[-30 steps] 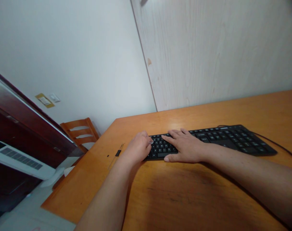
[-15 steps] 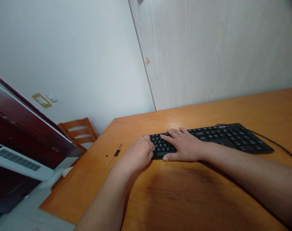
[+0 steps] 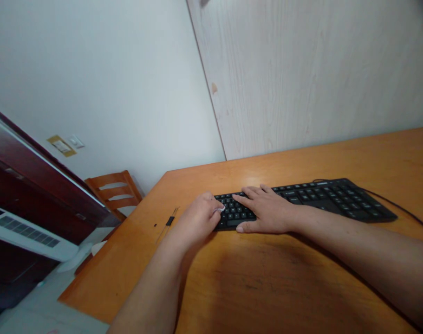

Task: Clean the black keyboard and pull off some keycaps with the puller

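Note:
A black keyboard (image 3: 319, 204) lies on the wooden table. My left hand (image 3: 200, 215) is closed at its left end, thumb and fingers pinching a small white wad (image 3: 218, 209) that looks like tissue or cloth. The wad is at the left-side keys, and most of it is hidden by the fingers. Flat across the middle keys rests my right hand (image 3: 267, 211), fingers spread, its thumb along the keyboard's front edge. Left of my left hand lies a wire keycap puller (image 3: 170, 221) with a black grip. A tiny black piece (image 3: 155, 225) is beside it.
The keyboard cable (image 3: 399, 205) trails off to the right. The wooden table (image 3: 267, 283) meets a pale wall panel at the back. Beyond its left edge are a wooden chair (image 3: 115, 191) and a white appliance with a grille (image 3: 30, 232).
My left hand has shifted slightly up and turned on the left-side keys, showing more of the white wad. My right hand stays where it was.

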`<state>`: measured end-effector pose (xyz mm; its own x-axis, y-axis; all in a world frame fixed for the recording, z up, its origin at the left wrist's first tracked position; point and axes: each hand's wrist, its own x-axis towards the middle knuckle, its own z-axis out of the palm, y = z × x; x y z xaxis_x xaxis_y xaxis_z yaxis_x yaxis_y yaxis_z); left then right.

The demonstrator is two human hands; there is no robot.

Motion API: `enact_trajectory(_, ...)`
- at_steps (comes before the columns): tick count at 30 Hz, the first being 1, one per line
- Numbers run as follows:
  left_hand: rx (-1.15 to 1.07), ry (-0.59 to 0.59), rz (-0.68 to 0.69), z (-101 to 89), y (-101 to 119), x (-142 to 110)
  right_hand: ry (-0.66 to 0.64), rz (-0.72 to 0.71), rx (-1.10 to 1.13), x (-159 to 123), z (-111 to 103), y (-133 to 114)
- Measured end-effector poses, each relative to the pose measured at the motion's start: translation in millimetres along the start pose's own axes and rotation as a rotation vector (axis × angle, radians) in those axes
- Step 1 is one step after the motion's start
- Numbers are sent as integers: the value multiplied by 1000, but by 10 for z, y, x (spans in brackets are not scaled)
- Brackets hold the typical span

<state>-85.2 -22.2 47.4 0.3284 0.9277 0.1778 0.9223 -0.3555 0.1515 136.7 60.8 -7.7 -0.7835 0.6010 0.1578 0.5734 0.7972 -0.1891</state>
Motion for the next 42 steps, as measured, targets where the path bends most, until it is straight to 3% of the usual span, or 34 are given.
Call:
enact_trajectory(3,44,106,-60,58,-117,91,-2,5,6,1,-10,-5)
enact_trajectory(7,92,135,-77,121,-186,218,-15,6,1,1,-22,-6)
enact_trajectory(16,171,24,-128,151,-211,361,-23,3,-4,-8,-54,-29)
enact_trajectory(27,252,-59,-86,140,-201,439,-46,15,8,-9,-70,-47)
enact_trajectory(42,317,-53,-56,117,-72,319,-49,22,24,3,-29,-27)
